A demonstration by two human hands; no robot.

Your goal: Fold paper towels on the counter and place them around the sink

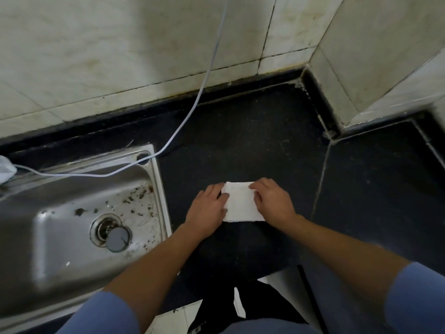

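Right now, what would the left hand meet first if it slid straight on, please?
The paper towel, whose left edge the left hand already touches; beyond that, probably just bare counter up to the wall.
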